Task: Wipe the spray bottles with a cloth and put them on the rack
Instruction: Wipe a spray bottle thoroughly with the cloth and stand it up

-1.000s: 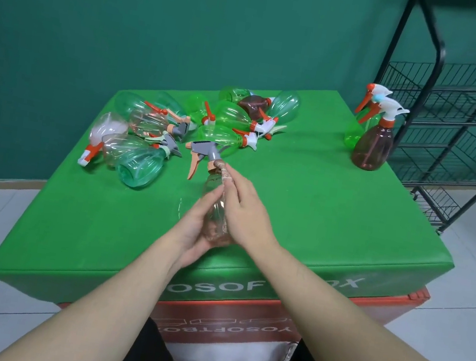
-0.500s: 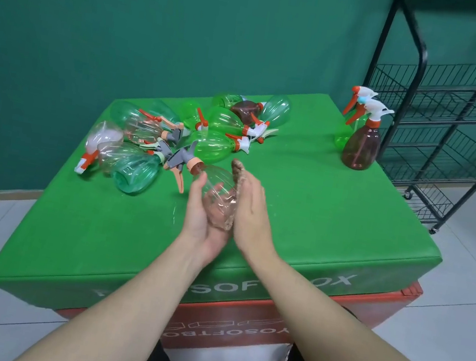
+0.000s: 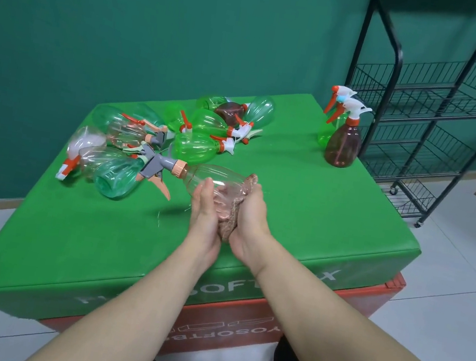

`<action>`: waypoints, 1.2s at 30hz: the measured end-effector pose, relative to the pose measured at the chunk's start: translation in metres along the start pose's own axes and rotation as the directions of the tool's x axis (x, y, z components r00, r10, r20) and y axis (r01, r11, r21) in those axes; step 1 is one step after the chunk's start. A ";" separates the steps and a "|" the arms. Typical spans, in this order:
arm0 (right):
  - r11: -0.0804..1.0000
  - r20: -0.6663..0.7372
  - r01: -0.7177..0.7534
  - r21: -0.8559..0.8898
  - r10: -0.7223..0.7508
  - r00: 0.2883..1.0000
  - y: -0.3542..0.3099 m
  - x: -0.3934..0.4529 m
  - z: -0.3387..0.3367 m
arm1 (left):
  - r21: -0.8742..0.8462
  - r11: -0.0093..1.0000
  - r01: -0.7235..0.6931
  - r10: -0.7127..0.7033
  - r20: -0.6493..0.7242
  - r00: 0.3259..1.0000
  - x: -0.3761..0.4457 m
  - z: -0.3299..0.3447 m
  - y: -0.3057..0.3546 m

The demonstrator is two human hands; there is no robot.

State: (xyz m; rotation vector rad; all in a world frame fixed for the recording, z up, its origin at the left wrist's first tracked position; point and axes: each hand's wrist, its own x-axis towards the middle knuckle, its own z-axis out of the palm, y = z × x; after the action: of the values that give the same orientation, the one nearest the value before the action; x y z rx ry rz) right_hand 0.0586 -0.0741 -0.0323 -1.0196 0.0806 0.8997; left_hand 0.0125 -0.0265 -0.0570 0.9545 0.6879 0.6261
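Over the middle of the green table [image 3: 317, 223] my left hand [image 3: 206, 209] holds a clear pinkish spray bottle [image 3: 215, 178] on its side, its grey and peach trigger head pointing left. My right hand [image 3: 251, 216] presses a brownish cloth [image 3: 233, 210] against the bottle's base, fingers curled round the cloth. A heap of several green, clear and brown spray bottles [image 3: 194, 130] lies at the table's back left. Two upright bottles, one brown [image 3: 342, 145] and one green [image 3: 326, 131], stand at the back right corner. The black wire rack [image 3: 434, 117] stands to the right of the table.
The rack's wire shelves hold nothing that I can see. It rolls on small casters on a white tiled floor [image 3: 446, 288]. A green wall [image 3: 160, 29] runs behind the table. The table's red base shows below its front edge.
The bottle has swung from upright to lying on its side, head to the left. My right hand has moved from the bottle's neck down to its base with the cloth.
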 end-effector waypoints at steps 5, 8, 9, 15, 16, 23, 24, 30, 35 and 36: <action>0.997 -0.066 -0.020 -0.073 0.015 0.998 -0.011 0.002 -0.014 | 0.158 0.969 -0.191 0.181 0.081 0.980 0.013 -0.002 0.000; 0.993 -0.130 -0.007 -0.115 -0.008 0.991 -0.015 0.001 -0.024 | 0.236 0.950 -0.206 0.190 0.091 0.978 0.016 0.004 0.000; 0.990 -0.154 0.005 -0.141 -0.027 0.988 -0.016 0.003 -0.029 | 0.260 0.941 -0.216 0.195 0.102 0.975 0.017 0.005 0.000; 0.982 -0.197 0.083 -0.167 -0.116 0.974 -0.029 0.013 -0.052 | 0.446 0.852 -0.274 0.224 0.163 0.961 0.019 0.021 -0.009; 0.985 -0.199 0.089 -0.145 -0.117 0.973 -0.034 0.016 -0.056 | 0.484 0.830 -0.278 0.220 0.174 0.960 0.018 0.025 -0.012; 0.975 -0.144 0.071 -0.212 -0.103 0.984 -0.066 0.028 -0.083 | 0.604 0.731 -0.318 0.219 0.233 0.947 0.033 0.056 -0.017; 0.973 -0.123 0.075 -0.219 -0.104 0.987 -0.073 0.027 -0.090 | 0.608 0.729 -0.315 0.221 0.226 0.949 0.037 0.063 -0.016; 0.968 -0.124 0.117 -0.220 -0.147 0.981 -0.116 0.028 -0.148 | 0.664 0.688 -0.292 0.195 0.218 0.956 0.067 0.108 -0.025; 0.976 -0.217 0.157 -0.149 -0.187 0.958 -0.159 0.029 -0.196 | 0.728 0.635 -0.259 0.122 0.237 0.964 0.084 0.156 -0.046; 0.981 -0.229 0.155 -0.117 -0.178 0.957 -0.166 0.029 -0.204 | 0.737 0.620 -0.269 0.112 0.257 0.960 0.087 0.168 -0.051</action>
State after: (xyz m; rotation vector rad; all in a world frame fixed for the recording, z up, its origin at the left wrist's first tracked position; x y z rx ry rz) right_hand 0.2589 -0.2465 -0.0419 -1.2052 0.1514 0.6292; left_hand 0.2034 -0.0706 -0.0554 1.8968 0.6921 0.4024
